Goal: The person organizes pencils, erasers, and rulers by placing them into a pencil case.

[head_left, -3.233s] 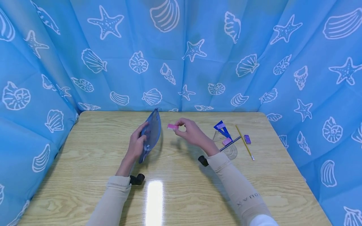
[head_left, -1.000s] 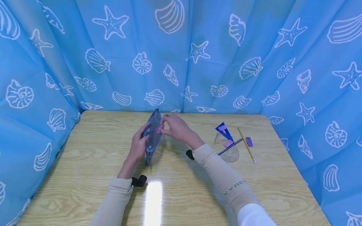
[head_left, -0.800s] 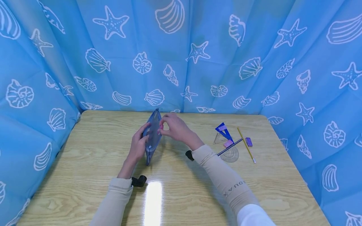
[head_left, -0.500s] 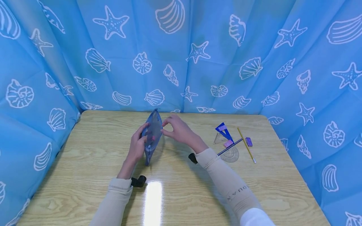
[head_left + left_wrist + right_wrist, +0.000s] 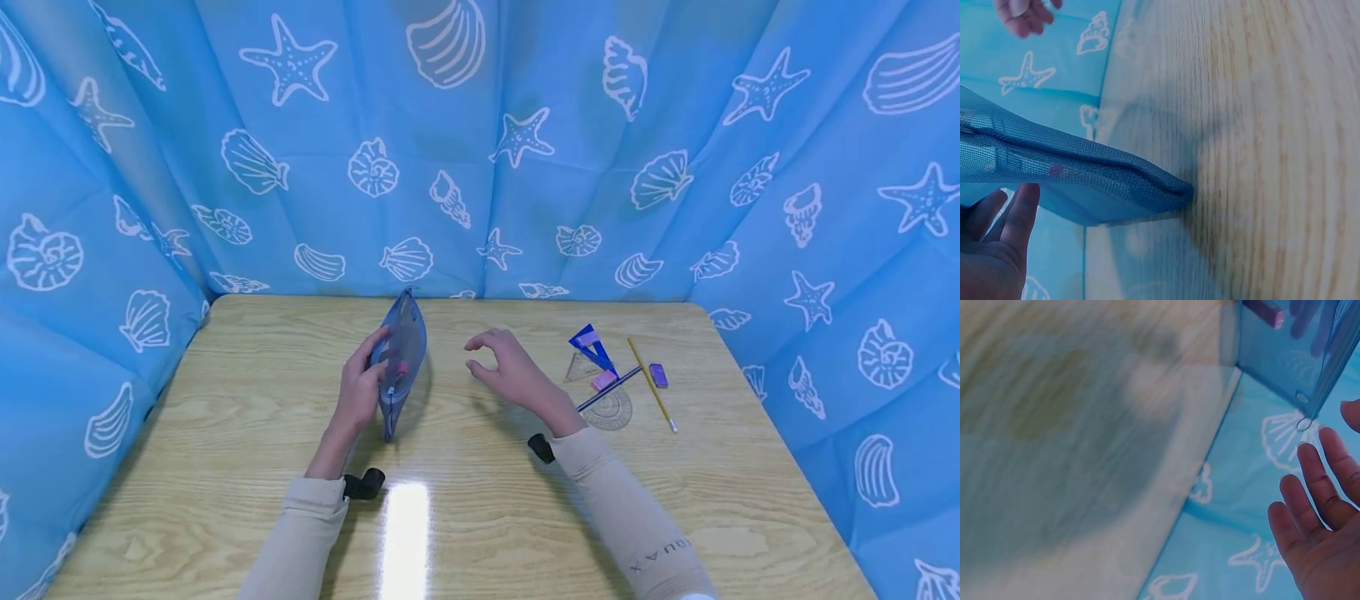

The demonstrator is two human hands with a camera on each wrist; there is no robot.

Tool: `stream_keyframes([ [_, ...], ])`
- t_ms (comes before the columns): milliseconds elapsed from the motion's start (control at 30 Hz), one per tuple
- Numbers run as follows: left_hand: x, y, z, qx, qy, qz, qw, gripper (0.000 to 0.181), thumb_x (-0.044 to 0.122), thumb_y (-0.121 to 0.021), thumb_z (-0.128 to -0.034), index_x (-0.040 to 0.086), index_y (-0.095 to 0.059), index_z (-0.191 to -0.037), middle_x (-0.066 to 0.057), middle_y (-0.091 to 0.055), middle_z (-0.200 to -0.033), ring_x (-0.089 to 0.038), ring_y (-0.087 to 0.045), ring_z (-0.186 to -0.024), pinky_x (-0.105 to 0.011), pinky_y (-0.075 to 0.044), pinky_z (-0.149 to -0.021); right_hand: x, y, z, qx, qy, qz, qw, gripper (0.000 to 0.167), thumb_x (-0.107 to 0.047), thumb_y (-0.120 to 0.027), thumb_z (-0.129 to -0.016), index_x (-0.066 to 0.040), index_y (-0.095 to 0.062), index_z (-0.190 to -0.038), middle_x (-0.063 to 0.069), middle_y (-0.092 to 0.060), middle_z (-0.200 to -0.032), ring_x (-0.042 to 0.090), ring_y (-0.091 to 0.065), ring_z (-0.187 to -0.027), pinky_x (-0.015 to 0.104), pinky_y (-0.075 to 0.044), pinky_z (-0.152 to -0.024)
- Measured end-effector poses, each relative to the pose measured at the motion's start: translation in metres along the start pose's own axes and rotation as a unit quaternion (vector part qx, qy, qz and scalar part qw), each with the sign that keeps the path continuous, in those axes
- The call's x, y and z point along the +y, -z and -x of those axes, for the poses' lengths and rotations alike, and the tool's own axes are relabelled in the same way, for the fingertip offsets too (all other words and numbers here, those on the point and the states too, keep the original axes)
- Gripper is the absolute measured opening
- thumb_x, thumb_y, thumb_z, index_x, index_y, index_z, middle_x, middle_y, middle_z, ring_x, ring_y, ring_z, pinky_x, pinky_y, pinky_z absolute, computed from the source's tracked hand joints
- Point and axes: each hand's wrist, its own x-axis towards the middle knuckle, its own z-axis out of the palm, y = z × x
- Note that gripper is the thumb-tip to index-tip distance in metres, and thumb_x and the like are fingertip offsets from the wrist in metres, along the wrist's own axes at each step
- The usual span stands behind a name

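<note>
My left hand [image 5: 358,390] grips a blue mesh zip pouch [image 5: 411,333] on its left side, thumb over the rim, and the pouch stands upright with its mouth spread. Inside lies a small pink block [image 5: 402,367], perhaps an eraser; it also shows through the mesh in the right wrist view as a pink block [image 5: 1265,311]. To the right of the pouch, my right hand [image 5: 517,377] hovers over the table, fingers loosely bent and holding nothing. The left wrist view shows the pouch [image 5: 1085,164] with its lower corner on the wood.
Right of my right hand lie a blue set square [image 5: 597,354], clear set square [image 5: 579,367], round clear protractor [image 5: 611,410], pink block [image 5: 603,380], dark pencil-like stick [image 5: 611,388], yellow pencil [image 5: 654,387] and purple block [image 5: 658,375]. A shell-patterned curtain [image 5: 480,125] surrounds the wooden table [image 5: 247,400].
My right hand carried the pink block to the pouch, let it go inside and drew back to the right with nothing in it. The left hand keeps hold of the pouch.
</note>
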Motion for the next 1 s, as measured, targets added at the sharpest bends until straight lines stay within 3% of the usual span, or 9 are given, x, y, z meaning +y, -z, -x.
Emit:
stream_keyframes([
  [400,0.000,0.000,0.001,-0.003,0.019,0.009,0.9998,0.067,-0.002,-0.038,-0.0894,0.008,-0.041,-0.156,-0.018,-0.042,-0.157,-0.042,-0.050,-0.136,-0.055,-0.043,-0.103,0.021,0.007,0.032,0.001,-0.041,-0.010,0.9991,0.031,-0.016,-0.063,-0.100,0.000,-0.064,-0.126,0.015,-0.063,-0.126,0.034,-0.052,-0.126,0.050,-0.042,-0.107],
  [667,0.000,0.000,0.003,-0.008,0.015,0.016,0.9997,0.070,-0.004,-0.037,-0.0871,0.007,-0.040,-0.156,-0.018,-0.040,-0.159,-0.044,-0.048,-0.137,-0.061,-0.040,-0.108,0.035,0.012,0.058,-0.003,-0.049,0.025,0.9985,0.031,-0.015,-0.064,-0.098,0.001,-0.065,-0.125,0.015,-0.064,-0.125,0.034,-0.053,-0.124,0.051,-0.043,-0.106],
  [1000,0.001,-0.001,0.004,-0.013,0.015,0.011,0.9997,0.070,-0.003,-0.038,-0.0865,0.009,-0.041,-0.156,-0.017,-0.040,-0.159,-0.044,-0.047,-0.139,-0.060,-0.040,-0.107,0.053,0.026,0.089,0.027,-0.061,0.049,0.9966,0.029,-0.012,-0.065,-0.097,0.002,-0.066,-0.123,0.017,-0.066,-0.124,0.037,-0.056,-0.123,0.054,-0.045,-0.104],
])
